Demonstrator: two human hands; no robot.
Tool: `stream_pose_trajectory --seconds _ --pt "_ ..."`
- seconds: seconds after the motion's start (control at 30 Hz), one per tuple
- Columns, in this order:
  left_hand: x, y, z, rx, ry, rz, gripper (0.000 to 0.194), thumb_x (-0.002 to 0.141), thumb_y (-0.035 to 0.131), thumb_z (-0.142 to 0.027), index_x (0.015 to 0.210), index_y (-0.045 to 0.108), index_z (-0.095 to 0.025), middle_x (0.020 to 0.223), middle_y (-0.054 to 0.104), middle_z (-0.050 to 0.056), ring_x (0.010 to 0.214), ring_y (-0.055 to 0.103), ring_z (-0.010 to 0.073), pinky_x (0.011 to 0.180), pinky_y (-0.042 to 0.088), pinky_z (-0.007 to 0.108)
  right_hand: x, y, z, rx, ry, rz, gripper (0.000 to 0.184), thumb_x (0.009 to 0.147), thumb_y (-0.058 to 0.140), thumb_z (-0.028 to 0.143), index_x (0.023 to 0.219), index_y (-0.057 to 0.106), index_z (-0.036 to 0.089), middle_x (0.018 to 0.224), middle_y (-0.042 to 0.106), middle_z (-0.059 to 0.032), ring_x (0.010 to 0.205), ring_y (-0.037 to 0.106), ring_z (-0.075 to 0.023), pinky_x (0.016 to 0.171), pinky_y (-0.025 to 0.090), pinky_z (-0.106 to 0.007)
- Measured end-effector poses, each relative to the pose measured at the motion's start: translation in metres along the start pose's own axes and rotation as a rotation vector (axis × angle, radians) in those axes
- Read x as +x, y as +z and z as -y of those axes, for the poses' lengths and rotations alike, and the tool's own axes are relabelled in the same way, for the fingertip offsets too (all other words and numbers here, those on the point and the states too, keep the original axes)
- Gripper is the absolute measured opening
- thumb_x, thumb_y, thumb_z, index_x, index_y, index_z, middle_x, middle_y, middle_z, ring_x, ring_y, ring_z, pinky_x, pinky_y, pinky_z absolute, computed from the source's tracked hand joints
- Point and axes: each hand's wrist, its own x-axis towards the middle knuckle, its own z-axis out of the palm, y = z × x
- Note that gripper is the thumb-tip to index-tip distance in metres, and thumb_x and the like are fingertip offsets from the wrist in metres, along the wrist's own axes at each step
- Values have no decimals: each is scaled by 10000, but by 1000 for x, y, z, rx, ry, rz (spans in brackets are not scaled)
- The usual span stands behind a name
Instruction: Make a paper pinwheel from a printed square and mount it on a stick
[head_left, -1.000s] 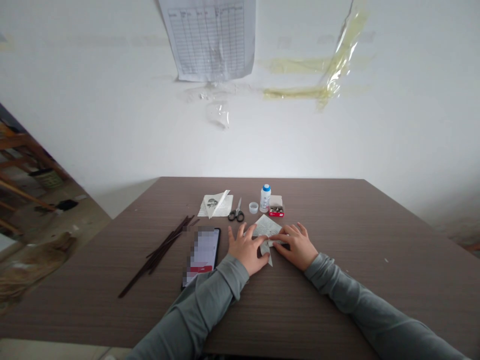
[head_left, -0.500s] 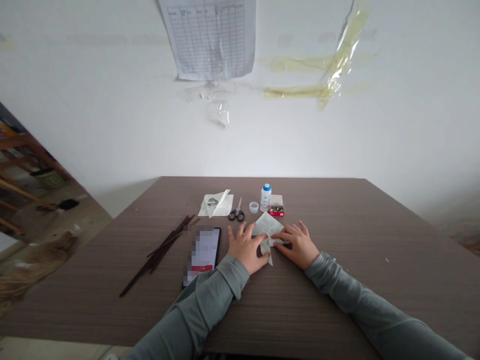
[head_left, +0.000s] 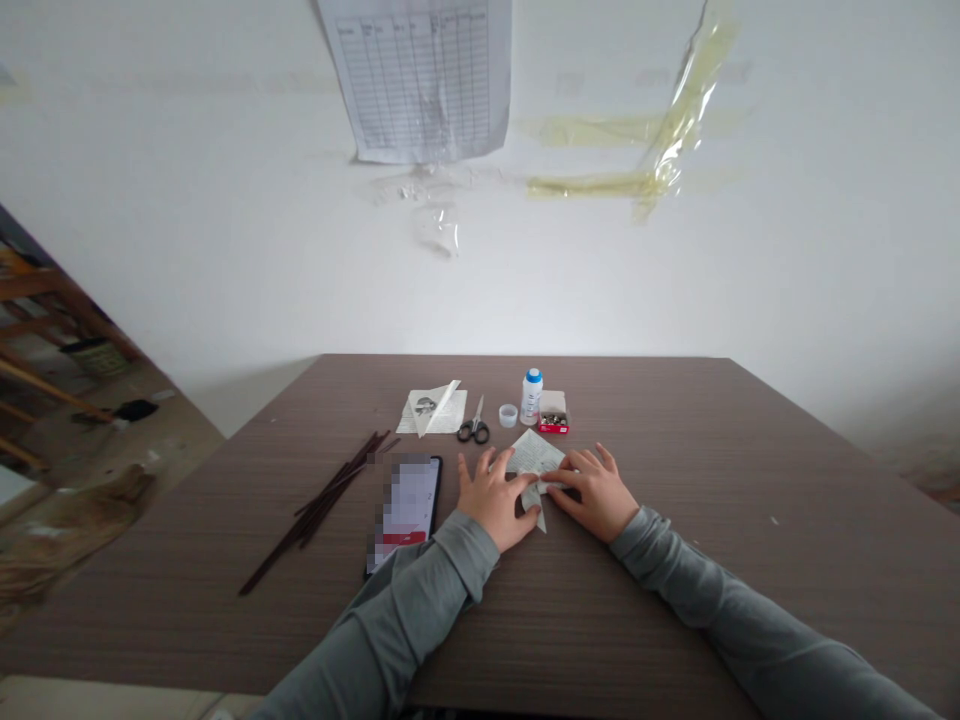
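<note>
So, the folded printed sheet [head_left: 534,455] sits on the wood-grain table [head_left: 637,570], creased to a point, folds done so far. My left hand [head_left: 495,497] and right hand [head_left: 592,490] lie on it, fingers half-curled; any pinch, I cannot tell. A second sheet [head_left: 431,412], beyond the scissors [head_left: 473,428], has one flap folded.

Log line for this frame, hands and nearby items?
left hand: on folded printed paper | right hand: on same paper | nearby: scissors, blue-capped bottle
</note>
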Motion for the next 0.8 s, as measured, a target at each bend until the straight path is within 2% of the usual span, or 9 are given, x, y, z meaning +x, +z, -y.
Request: stream_pose_trajectory --seconds 0.23,0.4,0.57,0.7,0.8 --pt "1 -10 -3 -7 -20 42 496 1074 1013 -362 1565 972 -425 1988 676 112 1878 533 570 1522 302 1032 1 -1 3 9 20 21 281 1167 777 420 1257 1038 474 1137 920 -104 1177 891 -411 1389 596 -837" --pt "3 -5 -3 -24 -30 20 481 1055 1027 -320 1527 987 -399 1973 686 130 1870 540 583 1520 302 1042 1 1 -1 51 44 2 324 1189 733 389 1113 1043 438 1065 925 -74 1119 914 -387 1433 547 -879" --pt "2 0 -1 -37 -26 -7 485 1027 1042 -303 1500 998 -396 1969 684 118 1860 554 579 1542 301 1014 1 1 -1 52 51 24 332 1189 724 428 1206 1047 504 1096 919 -78 1161 909 -405 1441 541 -876" --pt "1 3 0 -29 0 -39 489 1038 1022 -296 1519 997 -382 1966 690 129 1833 574 595 1543 285 1019 1 0 2 33 39 29 345 1206 714 411 1215 1049 494 1108 908 -112 1173 896 -417 1424 562 -866" --pt "1 2 -1 -32 4 -31 495 1033 1024 -308 1514 999 -422 1950 713 109 1825 580 592 1520 294 1043 1 0 1 25 23 24 350 1212 707 407 1215 1045 497 1095 904 -113 1166 894 -416 1406 585 -854"
